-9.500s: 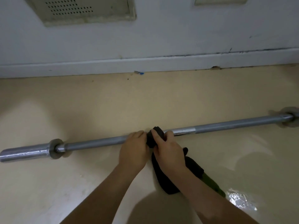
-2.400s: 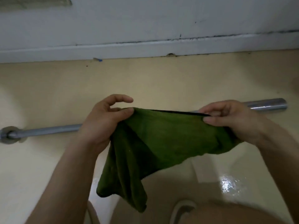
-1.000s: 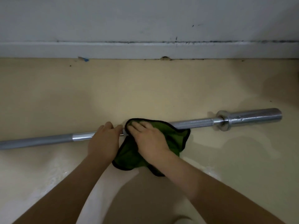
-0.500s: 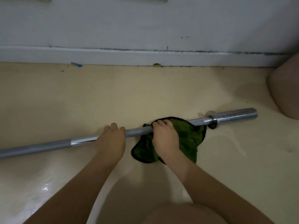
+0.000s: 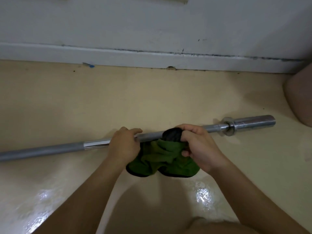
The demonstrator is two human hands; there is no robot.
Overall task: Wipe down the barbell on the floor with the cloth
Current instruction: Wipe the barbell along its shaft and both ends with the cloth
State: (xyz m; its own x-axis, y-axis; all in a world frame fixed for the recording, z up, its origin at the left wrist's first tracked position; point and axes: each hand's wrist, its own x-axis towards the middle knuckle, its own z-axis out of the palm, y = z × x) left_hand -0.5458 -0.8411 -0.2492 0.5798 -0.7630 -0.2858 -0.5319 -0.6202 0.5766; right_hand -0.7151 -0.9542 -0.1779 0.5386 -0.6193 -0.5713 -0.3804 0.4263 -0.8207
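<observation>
A long steel barbell (image 5: 50, 150) lies on the cream floor, running from the left edge to its sleeve and collar at the right. A green cloth (image 5: 160, 157) with a dark back is wrapped over the shaft near the middle and bunches on the floor below it. My right hand (image 5: 197, 146) grips the cloth around the shaft, fingers curled over the top. My left hand (image 5: 124, 146) holds the bare shaft just left of the cloth, fingers over the bar. The shaft under both hands and the cloth is hidden.
A white wall with a baseboard (image 5: 152, 58) runs along the far side of the floor. A rounded pinkish object (image 5: 300, 102) stands at the right edge near the barbell's sleeve. Wet glare patches (image 5: 203, 196) shine on the near floor. My knee shows at the bottom edge.
My right hand has closed around the shaft with the cloth gathered under it, where before the cloth lay spread further right. My left hand keeps its hold on the shaft beside it.
</observation>
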